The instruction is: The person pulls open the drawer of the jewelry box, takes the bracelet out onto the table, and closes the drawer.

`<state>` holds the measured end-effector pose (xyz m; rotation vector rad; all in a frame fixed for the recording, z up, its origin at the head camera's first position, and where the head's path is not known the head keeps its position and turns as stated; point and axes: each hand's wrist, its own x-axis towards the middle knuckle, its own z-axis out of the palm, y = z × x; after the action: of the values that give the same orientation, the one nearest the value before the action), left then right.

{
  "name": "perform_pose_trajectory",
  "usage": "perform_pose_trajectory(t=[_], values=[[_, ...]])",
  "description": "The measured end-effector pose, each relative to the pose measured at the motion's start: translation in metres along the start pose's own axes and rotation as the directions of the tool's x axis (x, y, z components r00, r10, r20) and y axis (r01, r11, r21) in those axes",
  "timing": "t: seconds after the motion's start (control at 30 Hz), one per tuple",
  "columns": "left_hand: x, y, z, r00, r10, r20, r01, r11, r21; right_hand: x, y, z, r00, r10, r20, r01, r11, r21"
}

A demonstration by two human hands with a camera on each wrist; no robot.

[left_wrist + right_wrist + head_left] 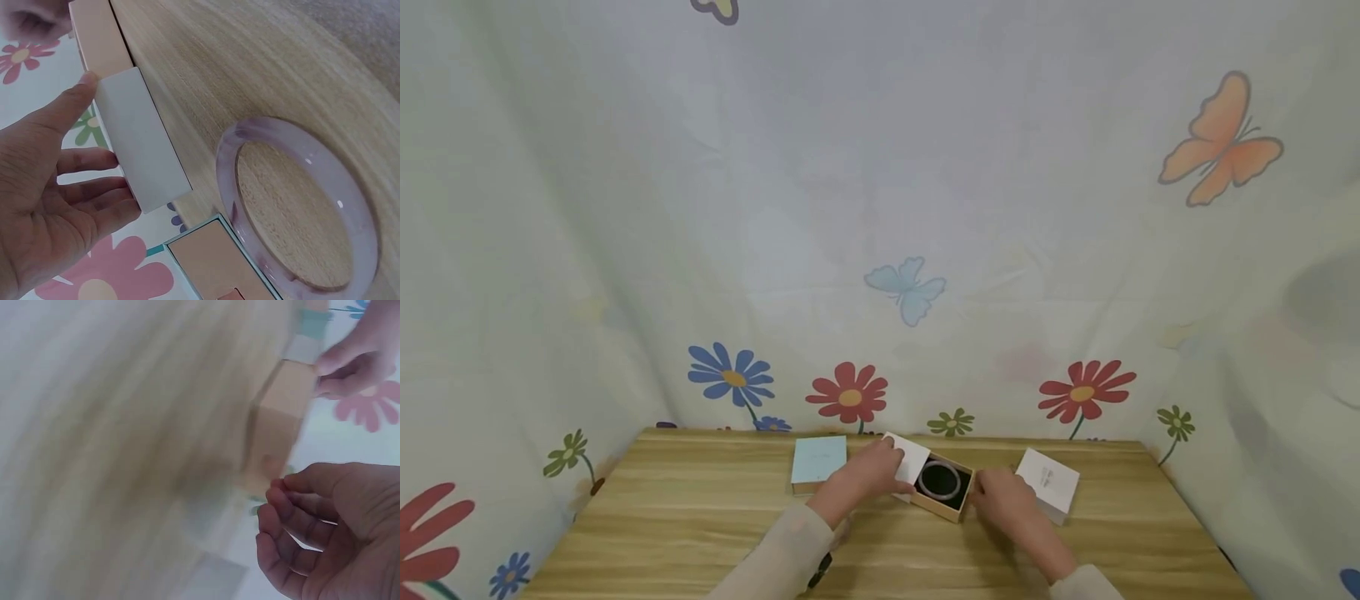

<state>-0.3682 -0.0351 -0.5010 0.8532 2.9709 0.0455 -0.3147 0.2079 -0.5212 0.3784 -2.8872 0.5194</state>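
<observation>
My left hand (871, 468) grips the white sleeve (140, 140) of a slide-out box, thumb along one edge and fingers on the opposite side. Out of that sleeve juts a tan tray (937, 505) with a grey bangle (939, 481) on its black lining. At the tray's right end is my right hand (1004, 497); its thumb and index fingertips pinch close together at the end face, blurred in the right wrist view. A glossy, pale lilac bangle (298, 142) lies on the table below my left wrist, next to a light blue box (818, 457).
Another white box (1051, 481) with small print sits beside my right hand. The wood-grain table (700, 521) ends at a pale curtain (865, 183) printed with flowers and butterflies. A small tab (232, 294) shows on the blue box's end.
</observation>
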Motion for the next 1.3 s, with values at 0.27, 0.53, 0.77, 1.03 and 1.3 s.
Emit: perform_pose_trajectory(t=[0.27, 0.53, 0.77, 1.03, 1.3], values=[[-0.002, 0.004, -0.004, 1.0, -0.007, 0.006, 0.007, 1.0, 0.005, 0.013, -0.029, -0.015, 0.998, -0.053, 0.031, 0.051, 0.998, 0.048], [-0.004, 0.004, -0.001, 1.0, -0.004, -0.008, 0.004, 1.0, 0.011, 0.031, -0.041, 0.005, 0.988, -0.097, 0.118, 0.092, 0.995, 0.048], [-0.004, 0.005, -0.003, 1.0, 0.01, -0.028, -0.01, 1.0, 0.004, 0.043, -0.047, 0.009, 0.972, -0.149, 0.183, 0.145, 0.989, 0.032], [-0.005, 0.006, -0.007, 0.999, 0.015, -0.033, -0.014, 1.0, 0.017, 0.053, -0.053, -0.005, 0.943, -0.176, 0.283, 0.185, 0.983, -0.004], [-0.004, 0.007, -0.006, 1.0, 0.014, -0.011, -0.013, 0.999, 0.031, 0.056, -0.061, -0.011, 0.928, -0.104, 0.356, 0.142, 0.987, -0.08]])
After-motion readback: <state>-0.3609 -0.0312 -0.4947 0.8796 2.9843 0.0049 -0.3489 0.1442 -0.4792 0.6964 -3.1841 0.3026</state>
